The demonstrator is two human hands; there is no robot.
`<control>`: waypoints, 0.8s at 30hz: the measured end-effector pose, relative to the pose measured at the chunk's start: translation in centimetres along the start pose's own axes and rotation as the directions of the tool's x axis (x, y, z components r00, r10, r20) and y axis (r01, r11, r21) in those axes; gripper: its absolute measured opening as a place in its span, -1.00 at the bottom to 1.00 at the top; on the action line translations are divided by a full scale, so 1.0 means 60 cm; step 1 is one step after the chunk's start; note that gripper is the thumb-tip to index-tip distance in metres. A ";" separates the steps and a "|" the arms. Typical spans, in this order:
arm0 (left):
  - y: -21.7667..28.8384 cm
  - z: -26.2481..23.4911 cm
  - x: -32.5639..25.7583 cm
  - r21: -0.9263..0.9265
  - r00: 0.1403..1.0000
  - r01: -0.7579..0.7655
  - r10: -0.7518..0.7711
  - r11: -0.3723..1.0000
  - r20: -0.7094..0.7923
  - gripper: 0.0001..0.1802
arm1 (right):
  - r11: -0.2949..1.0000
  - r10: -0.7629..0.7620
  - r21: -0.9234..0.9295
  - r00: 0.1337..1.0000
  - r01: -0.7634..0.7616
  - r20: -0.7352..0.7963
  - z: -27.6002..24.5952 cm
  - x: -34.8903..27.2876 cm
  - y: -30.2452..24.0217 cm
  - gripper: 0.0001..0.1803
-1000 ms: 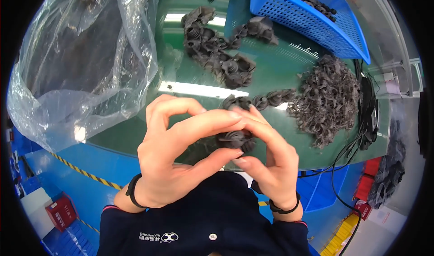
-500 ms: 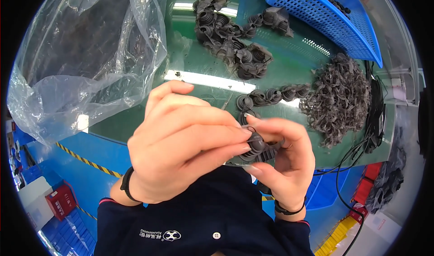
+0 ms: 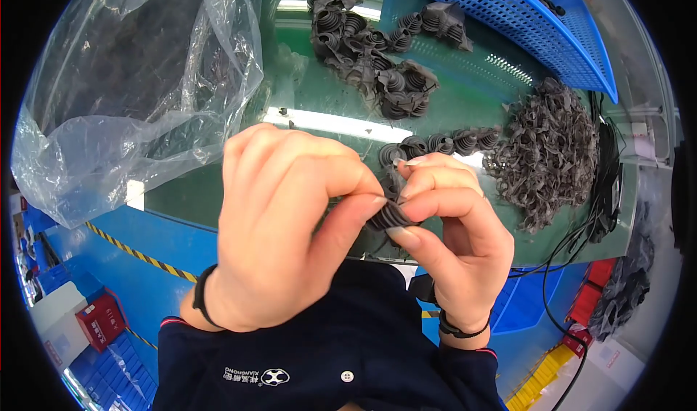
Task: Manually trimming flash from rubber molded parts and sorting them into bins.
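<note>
Step in hand, as judged: working one part by fingertip above the glossy green table (image 3: pixel 218 193), at 6 o'clock of it. The next move likely calls for a firm pinch and small twisting or peeling motions.

- Left hand (image 3: pixel 279 229): fingers curled, thumb and forefinger pinching the part.
- Right hand (image 3: pixel 454 244): fingertips closed on the same part from 3 o'clock.
- Small black ribbed rubber part (image 3: pixel 386 215): held between both hands, rounded, ridged, mostly hidden.

Similar loose rubber pieces (image 3: pixel 552 157) lie heaped at 2 o'clock.
</note>
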State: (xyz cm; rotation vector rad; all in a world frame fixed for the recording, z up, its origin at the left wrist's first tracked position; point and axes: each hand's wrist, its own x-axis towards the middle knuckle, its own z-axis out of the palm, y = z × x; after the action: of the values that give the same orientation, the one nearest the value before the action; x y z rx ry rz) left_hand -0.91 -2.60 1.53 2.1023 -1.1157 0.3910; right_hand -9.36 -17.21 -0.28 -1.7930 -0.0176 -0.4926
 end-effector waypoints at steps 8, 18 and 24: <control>-0.033 0.010 0.004 -0.547 1.000 -0.004 0.004 0.837 -0.002 -0.56 | 0.911 0.271 0.291 0.956 -0.292 0.112 -0.001 0.005 -0.024 -0.71; 0.000 0.046 0.009 -0.509 0.879 0.182 0.093 0.841 0.468 -0.57 | 0.085 0.163 0.994 0.985 -0.063 0.048 -0.096 0.056 -0.080 -0.82; -0.020 0.017 0.001 -0.747 0.765 0.636 -0.035 0.194 0.643 -0.69 | 0.206 0.308 0.971 0.933 0.125 -0.185 -0.139 0.028 -0.056 -0.76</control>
State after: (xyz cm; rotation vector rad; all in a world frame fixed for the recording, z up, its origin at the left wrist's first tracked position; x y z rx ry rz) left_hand 0.05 -2.93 0.31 1.1752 -0.6960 -0.9795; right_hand -11.40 -24.37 5.02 -0.3537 0.0220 -0.5145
